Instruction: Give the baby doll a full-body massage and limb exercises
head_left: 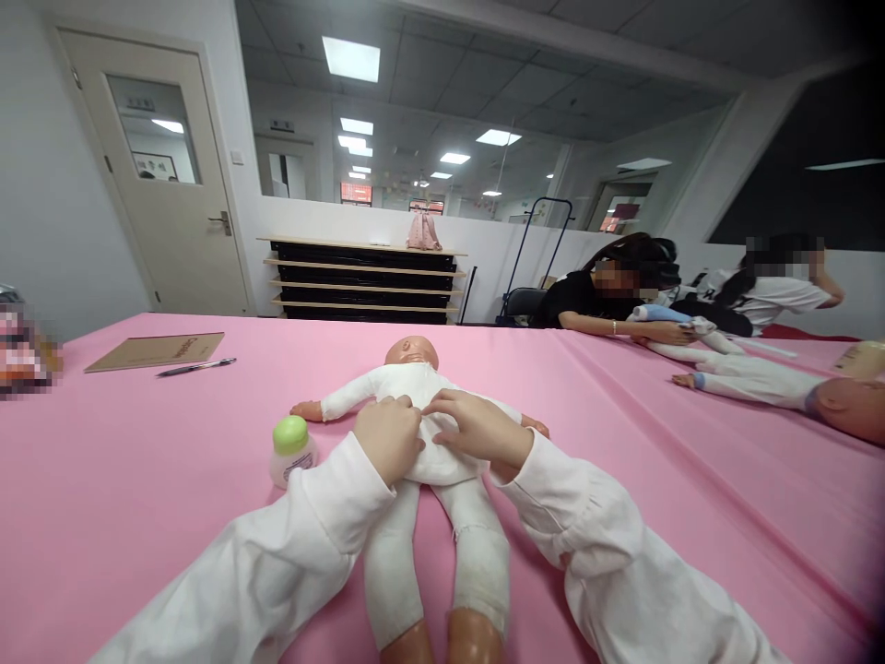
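A baby doll (446, 466) with a white cloth body lies on its back on the pink-covered table, its head away from me and its legs toward me. My left hand (391, 438) rests on the doll's belly with its fingers curled in. Whatever those fingers may grip is hidden. Beside it, my right hand (480, 429) touches the belly with bent fingers, the thumb apart from the index finger. The fingertips of both hands nearly meet. Left of the doll stands a small bottle (290, 452) with a green cap.
A brown notebook (156, 351) and a pen (196, 367) lie at the far left of the pink tablecloth (172, 452). On the right, a person in black (587, 300) leans over another doll (767, 383). A second person in white (781, 300) sits behind.
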The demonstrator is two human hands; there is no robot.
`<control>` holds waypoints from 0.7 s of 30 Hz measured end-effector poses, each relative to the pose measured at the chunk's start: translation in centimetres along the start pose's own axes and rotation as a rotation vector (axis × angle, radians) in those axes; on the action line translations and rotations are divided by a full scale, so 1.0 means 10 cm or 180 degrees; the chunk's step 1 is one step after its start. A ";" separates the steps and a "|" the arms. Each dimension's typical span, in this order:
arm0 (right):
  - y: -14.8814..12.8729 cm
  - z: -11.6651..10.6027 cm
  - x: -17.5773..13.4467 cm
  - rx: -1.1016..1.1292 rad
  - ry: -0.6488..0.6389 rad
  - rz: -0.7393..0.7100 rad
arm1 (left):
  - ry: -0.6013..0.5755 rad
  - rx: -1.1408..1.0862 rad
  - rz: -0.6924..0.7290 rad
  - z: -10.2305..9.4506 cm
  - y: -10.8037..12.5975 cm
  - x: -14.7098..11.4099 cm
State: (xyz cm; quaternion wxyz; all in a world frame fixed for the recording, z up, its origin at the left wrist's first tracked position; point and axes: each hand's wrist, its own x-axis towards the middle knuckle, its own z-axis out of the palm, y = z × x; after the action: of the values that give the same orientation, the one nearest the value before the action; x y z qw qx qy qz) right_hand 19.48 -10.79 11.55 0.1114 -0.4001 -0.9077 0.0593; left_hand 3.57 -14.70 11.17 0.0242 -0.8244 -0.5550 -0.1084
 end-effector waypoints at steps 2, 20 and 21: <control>0.01 0.00 0.00 0.0012 -0.0111 0.0009 | -0.0085 0.0023 -0.0023 -0.02 0.01 0.00; 0.00 -0.07 -0.01 0.0187 -0.0245 0.0155 | -0.0096 -0.0024 -0.0171 -0.08 0.00 -0.03; 0.00 -0.07 -0.01 0.0170 -0.0356 0.0166 | -0.0114 -0.0015 -0.0158 -0.08 0.00 -0.03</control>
State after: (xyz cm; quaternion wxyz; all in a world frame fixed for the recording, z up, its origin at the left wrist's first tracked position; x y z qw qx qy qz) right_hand 19.69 -10.87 12.22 0.0695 -0.4165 -0.8999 0.1085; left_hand 3.35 -15.15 11.90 0.0096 -0.8123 -0.5753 -0.0956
